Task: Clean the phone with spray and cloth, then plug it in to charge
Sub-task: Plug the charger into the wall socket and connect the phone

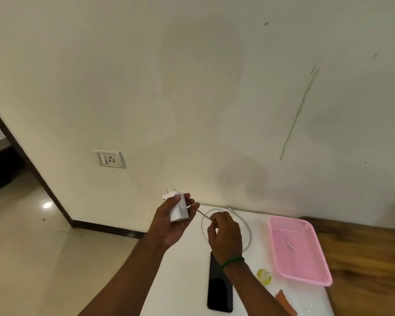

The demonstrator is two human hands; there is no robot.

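My left hand [172, 221] holds a white charger adapter [179, 209] above the table's left edge, its two metal pins pointing up. My right hand [225, 236] pinches the white cable [246, 226] close to the adapter; the rest of the cable loops over the white tabletop [187, 265]. The black phone [219, 290] lies flat on the table below my right wrist, partly hidden by it. A wall socket with a switch [109, 158] sits on the wall up and to the left of the adapter.
A pink plastic tray [301, 267] stands on the right of the table. A small yellow-green round thing [264, 276] and an orange item [285, 302] lie near the front. Wooden surface [369, 270] at right; floor and doorway at left.
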